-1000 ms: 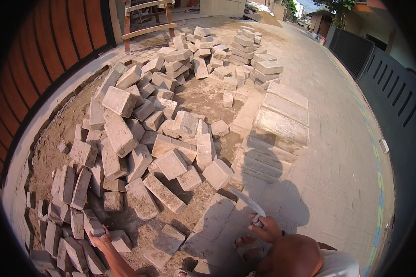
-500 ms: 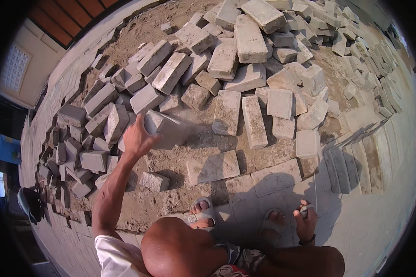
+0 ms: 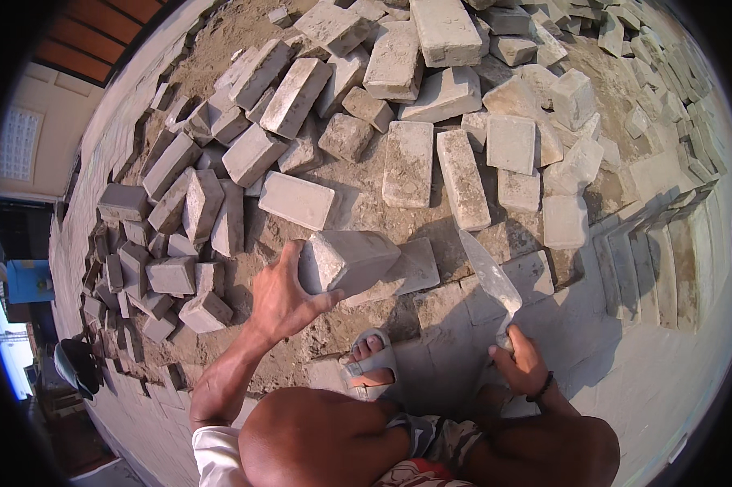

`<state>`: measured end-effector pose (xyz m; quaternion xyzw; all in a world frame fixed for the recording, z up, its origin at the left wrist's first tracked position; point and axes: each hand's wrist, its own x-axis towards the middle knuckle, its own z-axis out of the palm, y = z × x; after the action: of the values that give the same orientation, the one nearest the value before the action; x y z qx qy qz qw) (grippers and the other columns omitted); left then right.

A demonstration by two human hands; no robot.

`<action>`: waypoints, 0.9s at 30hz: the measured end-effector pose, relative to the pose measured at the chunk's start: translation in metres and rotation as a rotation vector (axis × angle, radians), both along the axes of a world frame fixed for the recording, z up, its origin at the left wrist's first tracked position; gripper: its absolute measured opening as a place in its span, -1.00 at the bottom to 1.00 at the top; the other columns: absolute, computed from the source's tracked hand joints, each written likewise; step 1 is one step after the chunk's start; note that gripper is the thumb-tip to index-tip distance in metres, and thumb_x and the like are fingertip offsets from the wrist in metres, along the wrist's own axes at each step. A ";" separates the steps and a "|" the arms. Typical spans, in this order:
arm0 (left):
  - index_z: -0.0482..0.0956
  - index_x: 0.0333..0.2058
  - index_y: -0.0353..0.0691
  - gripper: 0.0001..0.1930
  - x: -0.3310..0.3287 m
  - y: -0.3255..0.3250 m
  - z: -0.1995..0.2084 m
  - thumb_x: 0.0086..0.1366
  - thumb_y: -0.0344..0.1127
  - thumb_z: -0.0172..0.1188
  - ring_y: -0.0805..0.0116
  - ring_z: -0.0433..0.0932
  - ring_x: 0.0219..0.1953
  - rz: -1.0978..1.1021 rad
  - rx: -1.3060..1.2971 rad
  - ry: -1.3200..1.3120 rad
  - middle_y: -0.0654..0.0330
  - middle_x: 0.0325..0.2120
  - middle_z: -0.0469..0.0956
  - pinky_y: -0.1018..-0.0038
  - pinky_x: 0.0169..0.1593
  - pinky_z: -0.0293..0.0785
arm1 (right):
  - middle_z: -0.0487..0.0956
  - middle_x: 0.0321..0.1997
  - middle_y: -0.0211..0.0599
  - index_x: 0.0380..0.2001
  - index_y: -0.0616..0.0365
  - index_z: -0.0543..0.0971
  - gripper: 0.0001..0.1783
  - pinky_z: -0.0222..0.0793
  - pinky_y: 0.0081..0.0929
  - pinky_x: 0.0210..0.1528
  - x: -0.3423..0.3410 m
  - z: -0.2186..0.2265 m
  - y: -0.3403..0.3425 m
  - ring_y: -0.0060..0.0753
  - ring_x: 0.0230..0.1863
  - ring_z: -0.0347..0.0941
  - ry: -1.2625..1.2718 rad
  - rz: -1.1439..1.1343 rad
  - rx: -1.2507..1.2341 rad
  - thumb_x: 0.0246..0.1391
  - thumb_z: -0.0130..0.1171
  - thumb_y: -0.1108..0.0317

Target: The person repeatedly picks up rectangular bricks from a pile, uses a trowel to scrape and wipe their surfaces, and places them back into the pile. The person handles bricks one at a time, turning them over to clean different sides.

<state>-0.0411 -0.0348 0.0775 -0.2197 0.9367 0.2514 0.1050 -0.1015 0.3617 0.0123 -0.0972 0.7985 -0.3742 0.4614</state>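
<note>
My left hand (image 3: 281, 296) is closed round the near end of a grey concrete paving block (image 3: 354, 256). The block is held tilted above the sandy ground, in front of my knees, and my palm hides part of its end. In my right hand (image 3: 522, 365) is a pointing trowel, gripped by its handle. The trowel's metal blade (image 3: 491, 274) points up and away, over the edge of the laid paving. Behind the held block, a flat paving block (image 3: 417, 270) lies partly hidden on the ground. Another pale block (image 3: 299, 200) rests just beyond my left hand.
A large heap of loose paving blocks (image 3: 394, 61) spreads across the far side, with more piled at the left (image 3: 171, 276). Stacked blocks (image 3: 654, 272) stand in a row at the right. My sandalled foot (image 3: 372, 363) is at the edge of the laid paving (image 3: 431, 357).
My left hand has brought the paving block nearer and to the right, away from the heap. My right hand has moved forward and left, and the trowel's blade now shows its flat face.
</note>
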 end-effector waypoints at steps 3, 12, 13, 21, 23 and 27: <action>0.32 0.03 -0.38 -0.18 0.012 0.025 -0.021 -0.14 -0.03 0.48 -0.12 0.62 -0.27 0.009 -0.001 -0.042 -0.18 -0.28 0.58 0.13 -0.17 0.53 | 0.56 -0.36 0.13 -0.15 0.33 0.39 -0.61 0.39 -0.04 -0.25 -0.006 -0.008 -0.028 0.23 -0.26 0.52 0.345 0.160 -0.127 0.18 0.14 0.19; 0.32 -0.01 -0.47 -0.15 0.036 0.050 -0.042 -0.19 -0.08 0.54 0.01 0.60 -0.28 0.097 -0.048 0.104 -0.16 -0.30 0.57 0.21 -0.17 0.52 | 0.57 -0.34 0.21 -0.21 0.34 0.36 -0.68 0.44 0.00 -0.31 -0.014 -0.004 -0.081 0.22 -0.30 0.56 0.359 0.429 -0.325 0.15 0.12 0.28; 0.31 -0.01 -0.48 -0.15 0.037 0.053 -0.040 -0.19 -0.08 0.54 0.01 0.60 -0.27 0.103 -0.059 0.091 -0.16 -0.29 0.57 0.21 -0.17 0.52 | 0.57 -0.35 0.23 -0.21 0.35 0.36 -0.68 0.44 0.01 -0.31 -0.014 -0.021 -0.085 0.22 -0.30 0.56 0.353 0.463 -0.272 0.15 0.12 0.29; 0.28 -0.02 -0.45 -0.19 0.058 0.060 -0.027 -0.11 -0.09 0.53 -0.08 0.58 -0.24 0.202 -0.091 0.030 -0.17 -0.27 0.53 0.14 -0.15 0.49 | 0.56 -0.55 0.22 -0.26 0.36 0.37 -0.73 0.50 0.00 -0.35 -0.053 0.000 -0.095 0.24 -0.45 0.57 0.466 0.432 -0.286 0.10 0.10 0.34; 0.27 -0.02 -0.47 -0.19 0.052 0.064 -0.027 -0.10 -0.10 0.53 -0.06 0.57 -0.20 0.175 -0.156 -0.009 -0.18 -0.26 0.53 0.14 -0.11 0.48 | 0.55 -0.59 0.20 -0.28 0.36 0.37 -0.73 0.50 0.00 -0.37 -0.036 0.001 -0.103 0.22 -0.48 0.57 0.483 0.556 -0.422 0.08 0.11 0.36; 0.27 -0.01 -0.45 -0.18 0.040 0.073 -0.016 -0.10 -0.08 0.53 -0.07 0.53 -0.13 0.129 -0.309 -0.085 -0.19 -0.19 0.49 0.13 -0.04 0.44 | 0.56 -0.52 0.29 -0.28 0.41 0.40 -0.73 0.50 0.03 -0.31 -0.078 -0.072 -0.125 0.23 -0.36 0.59 0.431 0.549 -0.246 0.06 0.11 0.37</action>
<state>-0.0007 0.0379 0.0620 -0.3033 0.9430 0.1009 0.0932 -0.1797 0.2367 -0.0592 -0.4391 0.7706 -0.3008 0.3506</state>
